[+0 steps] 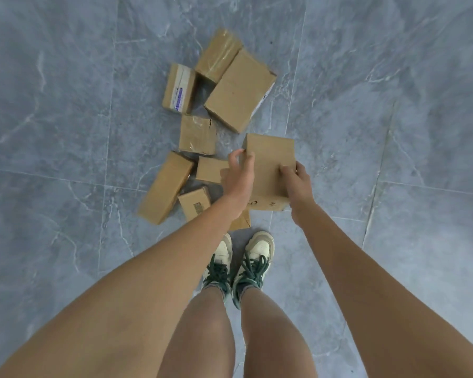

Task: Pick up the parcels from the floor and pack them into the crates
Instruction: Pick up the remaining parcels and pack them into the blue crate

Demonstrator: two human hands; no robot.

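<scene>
A brown cardboard parcel (269,165) is held between both my hands in front of my feet. My left hand (239,175) grips its left edge with curled fingers. My right hand (296,178) grips its right edge, fingers folded over the top face. Several other cardboard parcels lie on the grey floor beyond it: a large one (239,91), a taped one (219,54), a labelled one (179,88), a small square one (197,135), a long one (165,186) and a barcoded one (194,204). No crate is in view.
Grey marble-look floor tiles (393,105) spread all around. My two feet in white shoes with green laces (243,266) stand just behind the parcels. Another small parcel (209,169) lies partly under my left hand.
</scene>
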